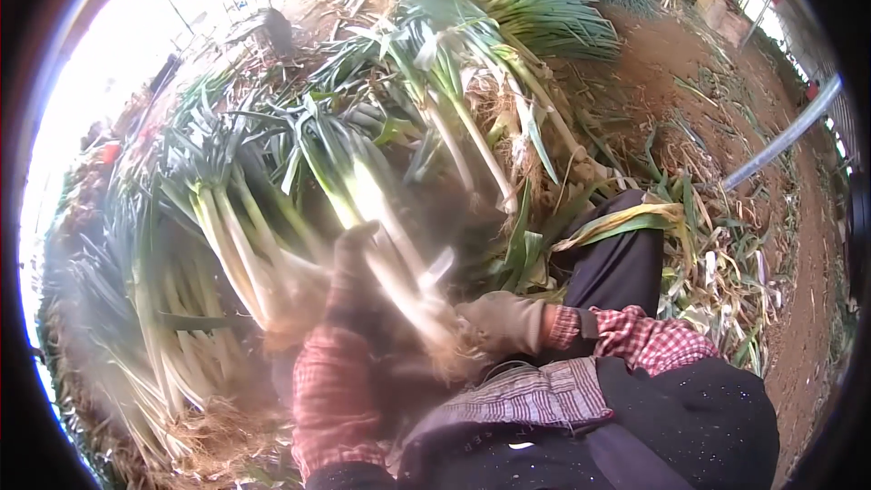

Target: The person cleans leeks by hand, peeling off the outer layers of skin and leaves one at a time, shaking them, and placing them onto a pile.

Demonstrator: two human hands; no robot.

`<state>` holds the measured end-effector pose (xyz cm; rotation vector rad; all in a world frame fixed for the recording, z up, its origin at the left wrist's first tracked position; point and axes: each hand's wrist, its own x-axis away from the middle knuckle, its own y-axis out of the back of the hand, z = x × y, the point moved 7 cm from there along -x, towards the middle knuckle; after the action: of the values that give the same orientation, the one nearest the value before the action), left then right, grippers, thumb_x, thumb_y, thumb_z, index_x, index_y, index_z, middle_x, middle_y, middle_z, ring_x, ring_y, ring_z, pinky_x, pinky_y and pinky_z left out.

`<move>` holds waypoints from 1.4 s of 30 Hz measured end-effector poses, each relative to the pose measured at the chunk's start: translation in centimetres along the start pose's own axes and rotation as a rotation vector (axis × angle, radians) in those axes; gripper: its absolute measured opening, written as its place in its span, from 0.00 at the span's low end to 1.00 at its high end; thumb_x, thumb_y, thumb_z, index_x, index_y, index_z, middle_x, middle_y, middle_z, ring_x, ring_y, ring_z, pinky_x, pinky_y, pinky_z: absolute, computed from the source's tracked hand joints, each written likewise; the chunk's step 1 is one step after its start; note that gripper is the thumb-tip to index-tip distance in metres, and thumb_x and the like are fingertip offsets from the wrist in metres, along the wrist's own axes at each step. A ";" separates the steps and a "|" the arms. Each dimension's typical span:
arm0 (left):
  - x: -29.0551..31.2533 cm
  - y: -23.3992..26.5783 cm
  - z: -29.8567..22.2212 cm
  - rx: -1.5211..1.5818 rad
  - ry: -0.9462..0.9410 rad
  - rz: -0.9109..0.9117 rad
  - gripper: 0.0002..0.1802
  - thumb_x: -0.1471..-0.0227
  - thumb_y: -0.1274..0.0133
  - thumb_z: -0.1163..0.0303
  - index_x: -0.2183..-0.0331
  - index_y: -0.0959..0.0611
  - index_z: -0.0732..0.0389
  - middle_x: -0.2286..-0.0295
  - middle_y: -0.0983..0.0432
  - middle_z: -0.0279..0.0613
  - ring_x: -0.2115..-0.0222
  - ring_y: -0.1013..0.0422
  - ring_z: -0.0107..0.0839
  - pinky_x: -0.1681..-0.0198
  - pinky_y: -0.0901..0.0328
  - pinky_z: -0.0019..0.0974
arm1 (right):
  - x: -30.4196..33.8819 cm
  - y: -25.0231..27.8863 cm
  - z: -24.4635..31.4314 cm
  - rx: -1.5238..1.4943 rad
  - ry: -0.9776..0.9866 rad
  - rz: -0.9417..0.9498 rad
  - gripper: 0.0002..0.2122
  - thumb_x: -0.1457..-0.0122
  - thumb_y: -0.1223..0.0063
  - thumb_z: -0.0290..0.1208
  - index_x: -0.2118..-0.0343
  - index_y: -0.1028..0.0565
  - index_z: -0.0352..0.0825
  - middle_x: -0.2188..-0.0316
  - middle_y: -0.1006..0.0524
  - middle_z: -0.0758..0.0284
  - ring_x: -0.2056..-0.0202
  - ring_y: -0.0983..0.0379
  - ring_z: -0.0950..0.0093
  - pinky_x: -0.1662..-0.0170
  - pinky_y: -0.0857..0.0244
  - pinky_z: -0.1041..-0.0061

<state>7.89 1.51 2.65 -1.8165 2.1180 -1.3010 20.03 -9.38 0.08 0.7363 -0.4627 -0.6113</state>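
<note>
A few long green onions lie slantwise in front of me, white stems and roots toward my lap and green leaves pointing away. My right hand, in a brownish work glove, is closed at their root end. My left hand, also gloved, is against the left side of the white stems; blur hides its fingers. Just left of it rests a bundle of green onions, its roots toward me. Another, larger bundle spreads farther left, with tangled brown roots at its near end.
Loose green onions lie ahead, with a large green heap behind them. Trimmed leaves and peelings litter the ground at right, some across my dark-trousered leg. A metal pipe slants over bare soil on the right.
</note>
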 end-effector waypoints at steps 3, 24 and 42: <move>-1.1 0.9 0.0 0.150 0.005 0.109 0.18 0.46 0.49 0.60 0.58 0.23 0.63 0.68 0.24 0.41 0.68 0.27 0.31 0.63 0.30 0.34 | -0.1 0.6 1.7 0.037 -0.230 0.299 0.17 0.46 0.51 0.37 0.58 0.29 0.30 0.67 0.23 0.50 0.65 0.24 0.58 0.65 0.31 0.62; -4.7 10.2 -4.6 0.062 0.005 0.255 0.17 0.43 0.54 0.61 0.59 0.27 0.66 0.72 0.25 0.44 0.69 0.27 0.41 0.62 0.29 0.41 | 16.1 15.0 -2.7 -0.465 -0.471 -0.576 0.19 0.40 0.52 0.38 0.53 0.30 0.28 0.73 0.29 0.74 0.79 0.38 0.88 0.72 0.38 0.87; 2.5 7.5 0.1 0.219 0.017 0.253 0.17 0.46 0.50 0.65 0.59 0.29 0.68 0.69 0.28 0.44 0.71 0.28 0.31 0.69 0.27 0.33 | -21.1 14.8 -14.3 -0.495 -0.705 -0.880 0.17 0.40 0.56 0.42 0.58 0.31 0.32 0.60 0.24 0.54 0.58 0.27 0.58 0.54 0.35 0.61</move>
<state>1.37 -1.04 -0.93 -1.4076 2.0385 -1.4208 18.08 19.92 -2.13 0.1887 -0.5876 -1.7695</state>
